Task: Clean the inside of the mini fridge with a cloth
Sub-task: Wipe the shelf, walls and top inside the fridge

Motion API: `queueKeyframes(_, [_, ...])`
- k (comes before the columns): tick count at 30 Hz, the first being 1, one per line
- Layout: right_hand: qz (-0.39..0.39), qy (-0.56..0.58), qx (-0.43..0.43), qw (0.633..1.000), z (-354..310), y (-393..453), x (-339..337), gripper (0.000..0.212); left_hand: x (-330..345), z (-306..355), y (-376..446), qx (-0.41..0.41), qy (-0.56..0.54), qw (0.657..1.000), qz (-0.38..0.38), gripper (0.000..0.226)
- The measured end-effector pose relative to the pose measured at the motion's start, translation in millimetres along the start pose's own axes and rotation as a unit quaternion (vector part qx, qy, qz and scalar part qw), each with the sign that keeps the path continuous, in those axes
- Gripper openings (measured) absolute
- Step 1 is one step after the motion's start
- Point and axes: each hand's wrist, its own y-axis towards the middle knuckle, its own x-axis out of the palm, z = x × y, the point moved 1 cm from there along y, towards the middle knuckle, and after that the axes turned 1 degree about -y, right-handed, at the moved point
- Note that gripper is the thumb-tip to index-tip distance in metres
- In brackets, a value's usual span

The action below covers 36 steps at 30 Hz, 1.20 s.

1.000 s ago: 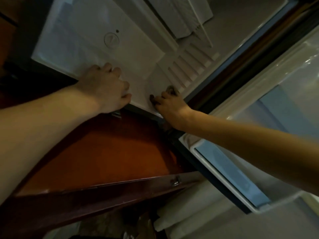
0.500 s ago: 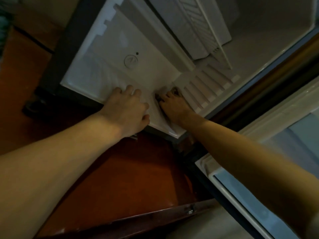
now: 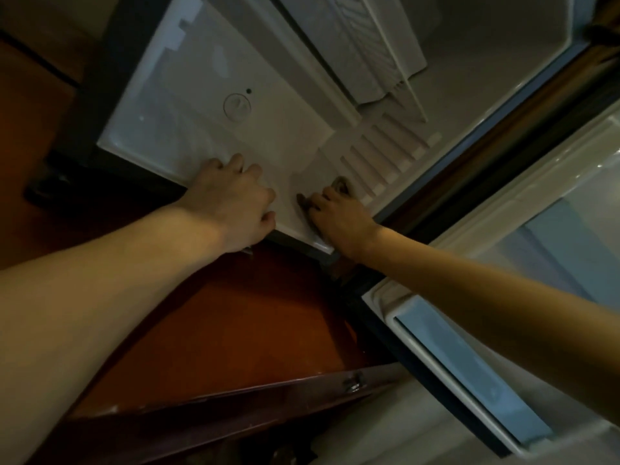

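At the far left stands dark reddish wooden cabinetry (image 3: 208,330), against which the mini fridge (image 3: 141,135) sits with its white interior exposed. On the inner wall nearest the camera a round dial (image 3: 237,107) shows, with a small dark dot just above and to its right. Below the dial, the left hand (image 3: 235,199) rests at the front lip of that wall, its fingers curled over the edge so that it grips the rim. Just to its right, apart from it, the right hand (image 3: 339,216) presses a dark cloth (image 3: 339,186) against the same white surface; the fingers are bent round the cloth, which peeks out beyond the fingertips and beside the thumb. Past the cloth runs a row of ribbed shelf slots (image 3: 385,156), and above them a white compartment flap (image 3: 379,52) hangs tilted. At the right, the open fridge door (image 3: 469,357) shows its white inner frame and pale blue panel.
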Motion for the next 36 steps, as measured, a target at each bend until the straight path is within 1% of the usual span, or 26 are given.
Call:
queueKeyframes(1, [0.000, 0.007, 0.011, 1.000, 0.6, 8.7, -0.4, 0.041, -0.6, 0.8, -0.8, -0.002, 0.002, 1.000, 0.001, 0.045])
queueKeyframes(3, [-0.021, 0.012, 0.024, 0.999, 0.3, 29.2, -3.4, 0.049, -0.3, 1.7, -2.1, -0.008, 0.004, 1.000, 0.005, 0.045])
queueKeyframes(5, [-0.005, -0.008, 0.020, 1.000, 3.7, 51.0, -1.5, 0.053, -1.1, 1.6, 0.1, -0.014, 0.006, 1.000, 0.006, 0.044])
queueKeyframes(8, [0.020, -0.014, 0.018, 1.000, 14.0, 75.6, 1.2, 0.037, 1.4, 5.8, 7.7, -0.021, 0.014, 1.000, 0.003, 0.044])
queueKeyframes(10, [-0.015, -0.006, 0.023, 1.000, 17.7, 79.8, -5.4, 0.032, 3.9, 9.1, 11.9, -0.018, 0.024, 1.000, 0.009, 0.044])
queueKeyframes(11, [-0.025, -0.018, 0.016, 0.999, 18.2, 77.9, -7.9, 0.032, 5.1, 9.6, 12.8, -0.018, 0.023, 0.999, 0.016, 0.043])
queueKeyframes(13, [-0.020, -0.037, -0.001, 0.999, 15.8, 62.6, -7.9, 0.030, 7.5, 11.5, 13.4, -0.014, 0.021, 0.999, 0.028, 0.043])
queueKeyframes(15, [0.008, -0.041, -0.015, 0.999, 13.6, 39.3, -1.8, 0.028, 9.7, 13.4, 14.1, -0.009, 0.026, 0.999, 0.032, 0.043])
queueKeyframes(16, [0.013, -0.042, -0.013, 0.999, 11.1, 25.2, -4.5, 0.031, 10.2, 14.1, 14.5, -0.007, 0.029, 0.999, 0.034, 0.043])
queueKeyframes(17, [0.001, -0.050, -0.008, 0.999, 8.5, 9.9, -10.1, 0.035, 10.4, 14.0, 14.4, -0.008, 0.030, 0.999, 0.038, 0.044])
queueKeyframes(20, [-0.083, -0.037, -0.040, 0.995, -1.4, -27.6, -28.7, 0.046, 9.4, 10.6, 11.2, -0.011, 0.019, 0.999, 0.049, 0.046])
queueKeyframes(21, [-0.094, -0.045, -0.037, 0.994, -4.8, -35.8, -35.6, 0.048, 9.3, 9.0, 9.7, -0.011, 0.017, 0.998, 0.052, 0.047])
queueKeyframes(23, [-0.073, -0.064, -0.040, 0.994, -5.4, -38.9, -44.3, 0.052, 8.6, 7.4, 7.3, -0.011, 0.013, 0.999, 0.050, 0.048])
queueKeyframes(25, [-0.065, -0.070, -0.040, 0.995, -1.1, -29.9, -37.5, 0.046, 8.4, 7.7, 6.7, -0.014, 0.009, 0.999, 0.037, 0.047])
queueKeyframes(26, [-0.037, -0.072, -0.032, 0.996, 4.0, -21.5, -33.8, 0.043, 8.8, 8.2, 7.2, -0.015, 0.008, 0.999, 0.035, 0.047])
queueKeyframes(28, [0.002, -0.045, 0.008, 0.999, 15.9, -5.4, -29.5, 0.046, 8.7, 8.5, 8.5, -0.014, 0.009, 0.999, 0.034, 0.046])
queueKeyframes(29, [0.006, -0.045, 0.027, 0.999, 24.5, 5.1, -26.2, 0.051, 8.7, 7.5, 9.2, -0.013, 0.009, 0.999, 0.032, 0.046])
queueKeyframes(30, [-0.010, -0.053, 0.037, 0.998, 33.8, 17.1, -24.8, 0.059, 8.7, 6.7, 9.8, -0.012, 0.011, 0.999, 0.030, 0.046])
queueKeyframes(32, [-0.004, -0.080, 0.037, 0.996, 46.0, 42.1, -31.7, 0.069, 10.0, 6.2, 10.9, -0.009, 0.016, 0.999, 0.028, 0.047])
queueKeyframes(34, [-0.025, -0.076, 0.056, 0.995, 49.3, 56.8, -38.2, 0.062, 11.4, 7.1, 11.8, -0.008, 0.021, 0.999, 0.028, 0.047])
queueKeyframes(36, [-0.021, -0.105, 0.045, 0.993, 49.3, 58.2, -34.7, 0.054, 11.9, 8.3, 12.9, -0.006, 0.025, 0.999, 0.032, 0.047])
